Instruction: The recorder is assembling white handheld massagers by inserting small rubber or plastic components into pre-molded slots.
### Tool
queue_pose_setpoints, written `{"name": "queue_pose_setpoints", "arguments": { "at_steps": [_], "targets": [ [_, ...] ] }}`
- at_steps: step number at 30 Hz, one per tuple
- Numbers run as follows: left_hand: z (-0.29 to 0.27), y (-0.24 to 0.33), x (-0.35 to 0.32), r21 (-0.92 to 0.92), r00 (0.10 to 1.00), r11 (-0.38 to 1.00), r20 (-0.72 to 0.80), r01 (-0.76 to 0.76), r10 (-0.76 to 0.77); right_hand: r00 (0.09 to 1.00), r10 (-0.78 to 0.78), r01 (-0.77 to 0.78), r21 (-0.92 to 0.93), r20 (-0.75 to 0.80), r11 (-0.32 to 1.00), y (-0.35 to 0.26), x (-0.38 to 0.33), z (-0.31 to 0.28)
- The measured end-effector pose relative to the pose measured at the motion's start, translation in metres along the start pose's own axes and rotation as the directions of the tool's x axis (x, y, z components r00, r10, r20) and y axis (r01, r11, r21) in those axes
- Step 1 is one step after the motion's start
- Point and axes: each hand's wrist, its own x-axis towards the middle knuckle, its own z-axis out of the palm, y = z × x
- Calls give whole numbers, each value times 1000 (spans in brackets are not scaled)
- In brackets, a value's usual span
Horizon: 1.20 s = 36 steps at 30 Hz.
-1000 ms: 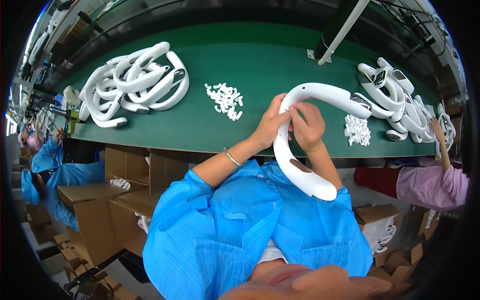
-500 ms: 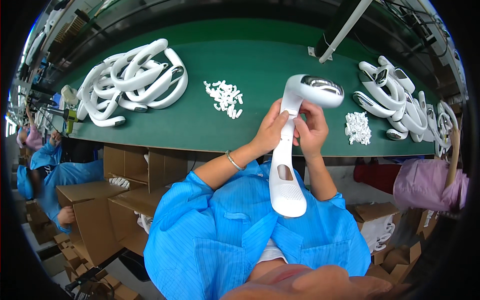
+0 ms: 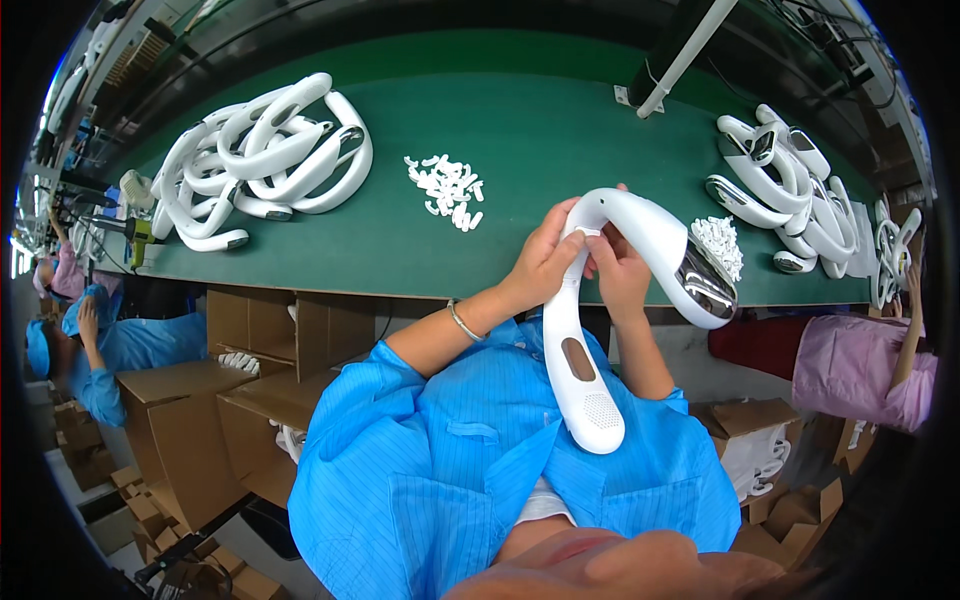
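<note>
A white curved neck-band device [image 3: 640, 222] is held over the near edge of the table, in front of my chest. One end carries a shiny chrome panel [image 3: 706, 284]; the other has an oval window and a patch of small holes. My left hand [image 3: 546, 258] grips its bend from the left, thumb on the inner face. From the right, my right hand [image 3: 622, 272] closes on the same bend, its thumb close to the left one and some fingers hidden behind the device. Small white plastic pieces [image 3: 448, 188] lie loose on the green table [image 3: 560, 130] beyond my left hand.
Piles of similar white devices lie at the left [image 3: 262, 165] and right [image 3: 790, 190]. Another heap of small white pieces [image 3: 718, 245] sits behind the chrome end. A metal post [image 3: 685, 60] rises at the back. Cardboard boxes [image 3: 190, 440] stand below left; co-workers sit at both sides.
The device has turned in my hands: its chrome end has swung right and toward me, and its holed end has dropped slightly. The co-worker at left has raised a hand to the head.
</note>
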Motion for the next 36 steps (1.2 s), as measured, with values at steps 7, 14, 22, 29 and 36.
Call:
{"name": "queue_pose_setpoints", "arguments": {
  "at_steps": [7, 14, 22, 29, 36],
  "targets": [
    [-1, -9, -1, -4, 998, 998, -42, -56, 56, 723, -689, 526, -693, 57, 494, 8, -5, 4],
    [-1, -10, -5, -59, 996, 998, -88, 12, -17, 787, -538, 550, -740, 302, 387, -13, 2, -1],
    [-8, -10, -3, -189, 990, 975, -62, 115, -128, 965, -238, 261, -452, 107, 853, -15, 8, -11],
    [-8, -16, -7, -180, 979, 976, -139, 122, -148, 997, 78, -74, -341, -4, 937, -16, 10, -6],
    [-13, -17, -10, -112, 996, 993, -89, -22, 12, 978, -145, 203, -516, 151, 832, -14, 2, 10]
  ]
}}
